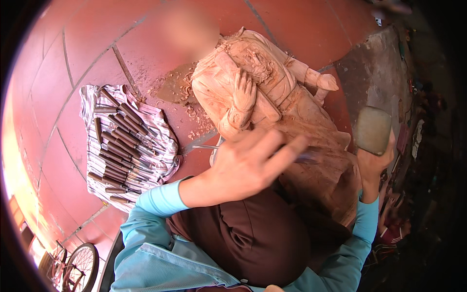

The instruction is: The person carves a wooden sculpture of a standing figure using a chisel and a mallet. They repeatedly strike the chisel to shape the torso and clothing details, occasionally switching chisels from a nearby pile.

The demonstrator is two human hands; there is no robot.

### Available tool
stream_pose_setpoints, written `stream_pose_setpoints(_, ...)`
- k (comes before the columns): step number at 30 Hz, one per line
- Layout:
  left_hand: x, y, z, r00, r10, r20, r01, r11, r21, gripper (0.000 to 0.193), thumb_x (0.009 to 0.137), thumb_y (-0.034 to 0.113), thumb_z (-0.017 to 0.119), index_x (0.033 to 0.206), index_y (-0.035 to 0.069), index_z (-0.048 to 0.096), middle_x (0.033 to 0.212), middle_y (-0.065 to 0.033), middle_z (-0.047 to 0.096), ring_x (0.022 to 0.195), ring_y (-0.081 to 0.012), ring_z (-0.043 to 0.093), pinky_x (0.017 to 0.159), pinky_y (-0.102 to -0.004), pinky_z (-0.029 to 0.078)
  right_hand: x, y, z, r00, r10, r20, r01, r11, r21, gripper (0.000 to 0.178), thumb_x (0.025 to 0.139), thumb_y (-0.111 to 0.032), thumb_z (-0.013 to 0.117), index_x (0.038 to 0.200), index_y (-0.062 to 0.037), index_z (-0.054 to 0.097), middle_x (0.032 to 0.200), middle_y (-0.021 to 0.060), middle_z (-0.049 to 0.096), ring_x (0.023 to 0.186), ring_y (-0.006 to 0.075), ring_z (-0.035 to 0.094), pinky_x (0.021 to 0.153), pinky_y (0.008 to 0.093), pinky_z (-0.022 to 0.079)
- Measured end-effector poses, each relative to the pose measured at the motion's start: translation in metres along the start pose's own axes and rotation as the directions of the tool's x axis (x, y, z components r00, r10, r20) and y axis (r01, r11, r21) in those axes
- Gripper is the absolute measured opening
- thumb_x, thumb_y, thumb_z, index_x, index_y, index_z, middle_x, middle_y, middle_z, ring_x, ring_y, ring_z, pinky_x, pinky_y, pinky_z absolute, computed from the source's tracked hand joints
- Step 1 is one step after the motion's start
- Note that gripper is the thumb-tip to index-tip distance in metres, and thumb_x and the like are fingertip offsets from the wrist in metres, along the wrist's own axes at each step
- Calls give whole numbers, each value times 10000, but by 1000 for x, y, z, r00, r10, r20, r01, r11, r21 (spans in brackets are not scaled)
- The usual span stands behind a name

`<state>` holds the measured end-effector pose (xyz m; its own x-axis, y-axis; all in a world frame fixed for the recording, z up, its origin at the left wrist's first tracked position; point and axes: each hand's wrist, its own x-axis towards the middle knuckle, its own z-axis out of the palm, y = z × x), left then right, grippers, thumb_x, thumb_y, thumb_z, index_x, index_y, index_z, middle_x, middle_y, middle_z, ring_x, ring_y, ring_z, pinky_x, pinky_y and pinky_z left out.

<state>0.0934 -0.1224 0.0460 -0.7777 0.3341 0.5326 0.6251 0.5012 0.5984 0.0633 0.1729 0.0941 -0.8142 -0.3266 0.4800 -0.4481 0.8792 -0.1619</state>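
While the right hand clamps a mallet, the left hand hovers apart, grip unclear; tiles separate carving and cloth edges.

- Bright light falls over the red floor, blowing out to near-white along the left edge.
- The right margin sinks into deep shadow, most detail lost.
- The wooden figure is lit above, dimmer lower down.
- Motion blur softens the left hand, chiefly its fingers.
- A smooth blurred patch covers the upper middle.
- Fisheye curvature bends tile lines; black rounds the corners.
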Motion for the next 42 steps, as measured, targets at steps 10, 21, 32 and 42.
stream_pose_setpoints(10,-186,-51,-54,690,-724,-1,609,580,541,289,851,262,668,1069,86,597,812,-105,600,716,-297,632,588,-397,483,-19,46,81,993,-77,-85,74,996,-42,625,673,125,628,1252,-92,534,999,120,649,855,328,637,774,403,506)
stream_pose_setpoints(21,-383,-137,-89,29,-944,-328,994,-7,107,641,871,37,497,1436,158,218,1064,-348,540,976,-492,531,857,-511,437,-51,78,104,974,162,-158,-158,987,43,383,829,-247,753,1068,21,621,914,133,712,788,208,696,691,317,536)
stream_pose_setpoints(32,-345,-140,-70,86,-961,-263,870,-56,490,277,841,322,612,931,66,669,966,-197,652,911,-382,639,782,-463,523,-47,73,105,973,158,-170,-147,986,78,350,835,-257,748,1027,15,639,874,96,711,753,170,677,675,300,519)
stream_pose_setpoints(42,-359,-159,-35,-38,-990,-135,959,-74,275,396,741,397,721,817,9,724,807,-192,695,756,-315,688,718,-407,536,-50,75,107,963,230,-139,-217,971,97,368,838,-301,740,1037,-11,632,872,99,711,760,179,683,673,310,519)
